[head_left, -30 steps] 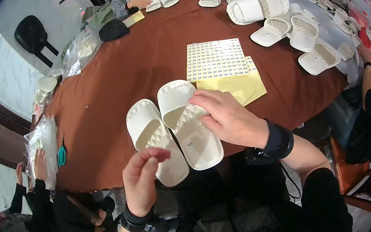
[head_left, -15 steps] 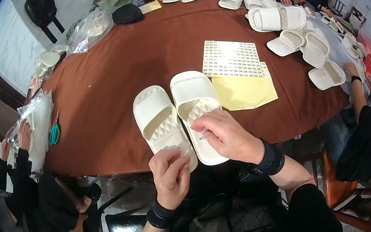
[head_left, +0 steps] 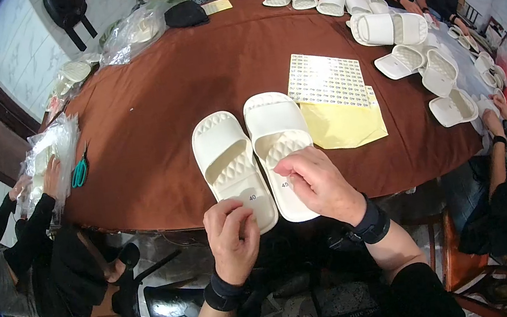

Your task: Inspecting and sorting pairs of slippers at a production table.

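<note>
Two cream open-toe slippers lie side by side on the brown cloth at the table's near edge, toes pointing away from me. On the heel of the left slipper (head_left: 227,152) is a small printed sticker (head_left: 252,198); another small printed label shows on the right slipper (head_left: 276,123), close to my fingers. My left hand (head_left: 232,236) is at the left slipper's heel, its fingers curled together. Over the right slipper's footbed rests my right hand (head_left: 322,184), closed with bent fingers. Whatever either hand pinches, if anything, is hidden.
A sticker sheet (head_left: 328,80) lies on yellow backing paper (head_left: 346,123) beyond my right hand. More slippers (head_left: 439,71) line the table's right side. Teal-handled scissors (head_left: 80,173) and clear plastic bags (head_left: 49,158) are at the left. Co-workers sit around the table.
My left hand has drawn slightly back from the left slipper's sticker, which now shows fully. My right hand stays over the right slipper. Across the table, a person's pair of slippers has moved right.
</note>
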Demonstrator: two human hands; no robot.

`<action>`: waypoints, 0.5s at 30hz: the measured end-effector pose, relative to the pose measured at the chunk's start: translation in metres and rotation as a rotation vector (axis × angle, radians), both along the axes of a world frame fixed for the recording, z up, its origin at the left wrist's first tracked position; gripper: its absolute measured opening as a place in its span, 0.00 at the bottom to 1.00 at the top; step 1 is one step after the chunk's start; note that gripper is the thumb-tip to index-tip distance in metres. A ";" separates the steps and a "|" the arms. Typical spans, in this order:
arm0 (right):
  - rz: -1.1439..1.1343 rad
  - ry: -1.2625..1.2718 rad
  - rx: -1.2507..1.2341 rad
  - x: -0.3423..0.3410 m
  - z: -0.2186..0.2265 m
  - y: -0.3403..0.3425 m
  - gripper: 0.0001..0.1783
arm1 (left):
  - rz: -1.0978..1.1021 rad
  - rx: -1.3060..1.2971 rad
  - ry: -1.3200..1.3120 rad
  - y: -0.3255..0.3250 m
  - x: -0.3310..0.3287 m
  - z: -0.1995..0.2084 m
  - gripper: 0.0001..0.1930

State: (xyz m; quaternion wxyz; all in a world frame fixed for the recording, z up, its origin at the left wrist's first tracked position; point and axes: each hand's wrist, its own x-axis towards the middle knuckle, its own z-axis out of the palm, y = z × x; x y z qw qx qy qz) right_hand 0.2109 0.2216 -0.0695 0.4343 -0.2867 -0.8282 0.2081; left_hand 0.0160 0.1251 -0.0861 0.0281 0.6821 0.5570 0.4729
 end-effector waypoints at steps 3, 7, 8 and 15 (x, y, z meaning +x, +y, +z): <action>-0.001 -0.006 -0.004 0.001 -0.001 0.001 0.12 | -0.033 -0.002 0.148 0.004 0.004 0.011 0.13; 0.007 0.008 -0.010 -0.001 0.000 0.000 0.14 | -0.139 -0.001 0.284 0.004 0.016 0.018 0.19; 0.005 0.005 -0.010 -0.001 0.000 0.001 0.14 | -0.132 -0.006 0.327 0.004 0.016 0.015 0.21; 0.016 -0.171 0.083 -0.001 0.004 -0.001 0.20 | -0.117 -0.054 0.354 0.002 0.016 0.015 0.19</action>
